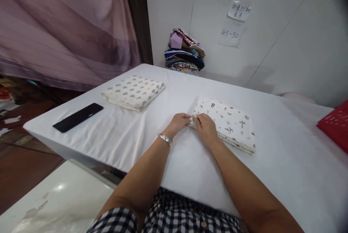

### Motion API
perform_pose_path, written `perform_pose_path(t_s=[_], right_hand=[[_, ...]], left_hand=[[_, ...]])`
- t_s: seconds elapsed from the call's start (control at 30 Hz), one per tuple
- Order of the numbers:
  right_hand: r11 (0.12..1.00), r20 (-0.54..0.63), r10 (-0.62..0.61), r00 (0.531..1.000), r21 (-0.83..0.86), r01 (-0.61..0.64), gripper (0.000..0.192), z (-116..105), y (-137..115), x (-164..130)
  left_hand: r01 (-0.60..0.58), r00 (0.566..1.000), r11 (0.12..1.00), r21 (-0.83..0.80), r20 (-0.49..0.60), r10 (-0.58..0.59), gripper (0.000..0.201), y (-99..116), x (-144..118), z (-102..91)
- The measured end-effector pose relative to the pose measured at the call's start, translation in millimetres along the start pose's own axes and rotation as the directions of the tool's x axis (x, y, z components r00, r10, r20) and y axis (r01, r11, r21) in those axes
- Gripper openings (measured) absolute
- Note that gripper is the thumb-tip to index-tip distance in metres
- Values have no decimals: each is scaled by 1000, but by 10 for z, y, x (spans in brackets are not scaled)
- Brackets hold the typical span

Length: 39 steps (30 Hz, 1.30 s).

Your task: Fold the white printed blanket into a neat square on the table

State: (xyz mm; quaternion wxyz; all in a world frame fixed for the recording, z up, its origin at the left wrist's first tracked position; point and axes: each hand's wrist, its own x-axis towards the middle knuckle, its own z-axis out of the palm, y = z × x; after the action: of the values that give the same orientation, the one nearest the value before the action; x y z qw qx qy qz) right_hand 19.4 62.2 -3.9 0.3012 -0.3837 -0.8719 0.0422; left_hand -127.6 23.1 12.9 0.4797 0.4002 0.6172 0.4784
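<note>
Across the middle and right of the frame, a tabletop (272, 171) under a white cover, creased on its left half; under a hard pull, likely to ruck up and drag along anything on top. Right of centre, a folded cloth (228, 117) with small palm-tree prints, lying flat, several layers showing along the near edge; at risk of going out of line, layer against layer, if tugged from one corner only. Left of centre, well apart, another folded cloth (134, 91) with grey prints; easily rumpled by a careless sweep of the forearm. At top centre, an uneven stack of clothes (185, 53), probably out of harm's way unless bumped. Towards the left edge, a black slab (78, 117), perhaps a phone; a fall possible after a knock or a shifting cover. At the palm-tree cloth's left corner, the right hand (206, 126), fingertips pinching the fabric; just beside it, the left hand (179, 122), thumb and finger closed on the same corner, exact hold partly hidden. From uneven pulling between both, a skewed or puckered corner likely. On the left wrist, a bracelet (165, 138), a possible snag if dragged low.
</note>
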Motion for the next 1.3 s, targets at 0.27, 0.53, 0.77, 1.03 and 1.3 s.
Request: perform_pose_path(t_s=[0.27, 0.53, 0.77, 1.03, 1.3], right_hand=[[986, 131, -108, 985, -113, 123, 19, -2, -8, -9], [999, 65, 3, 998, 44, -6, 13, 31, 34, -42], [999, 5, -5, 1000, 43, 5, 17, 9, 27, -44], [998, 18, -67, 998, 9, 67, 18, -5, -7, -56], [997, 60, -69, 996, -16, 70, 18, 28, 15, -58]], left_hand=[[-36, 999, 999, 36, -34, 37, 21, -51, 49, 8], [-91, 996, 995, 26, 9, 91, 30, 46, -42, 4], [-67, 998, 997, 29, -21, 67, 29, -19, 15, -15], [-11, 997, 1000, -1, -82, 11, 31, -99, 87, 10], [-49, 996, 996, -70, -75, 44, 30, -80, 76, 29]])
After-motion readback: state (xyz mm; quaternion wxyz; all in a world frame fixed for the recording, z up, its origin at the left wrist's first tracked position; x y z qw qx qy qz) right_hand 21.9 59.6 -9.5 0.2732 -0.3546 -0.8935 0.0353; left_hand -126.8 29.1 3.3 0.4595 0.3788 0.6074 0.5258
